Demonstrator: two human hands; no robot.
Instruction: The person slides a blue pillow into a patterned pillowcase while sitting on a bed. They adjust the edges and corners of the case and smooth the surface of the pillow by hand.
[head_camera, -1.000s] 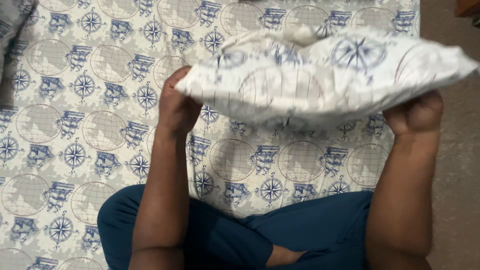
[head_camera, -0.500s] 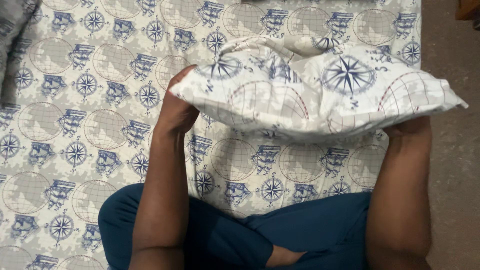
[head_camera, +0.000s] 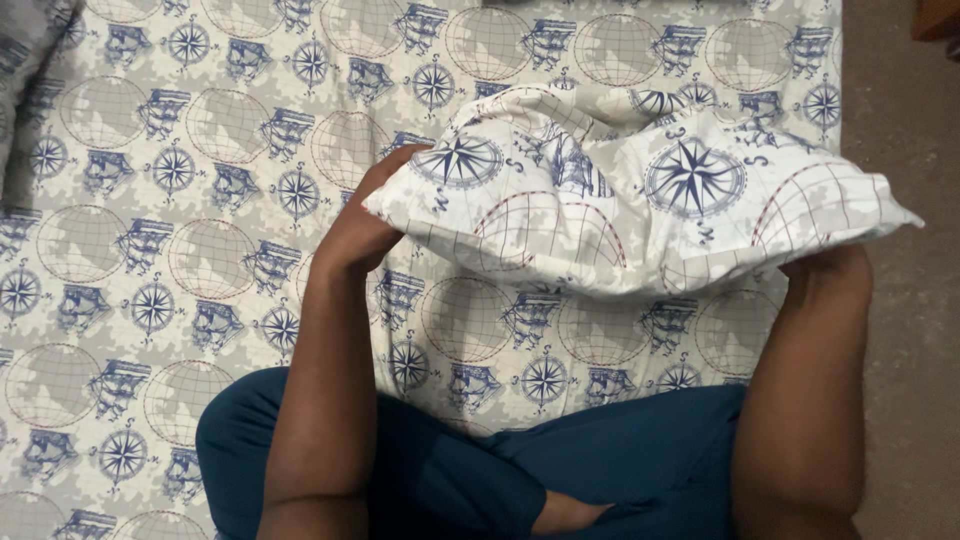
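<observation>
Where pillow (head_camera: 640, 195) overhangs, right hand (head_camera: 828, 262) mostly hidden, grip unreadable. Left hand (head_camera: 362, 228) partly covered, fingers curled onto left corner, clamped on fabric. Held up over bed (head_camera: 150, 200), between both hands. Soft, plump, creased cotton; compass-and-globe print, matching sheet. Crossed legs in blue trousers (head_camera: 560, 470) cut off below.

I see both of my forearms bare from elbow to wrist, with no sleeves, watch or bands. My left hand (head_camera: 362, 228) carries no rings that I can make out; my right hand (head_camera: 828, 262) is mostly hidden. Along the bottom of the frame my legs wear plain dark teal trousers (head_camera: 620, 460), creased at the knee, with a bare foot (head_camera: 565, 512) showing.
</observation>
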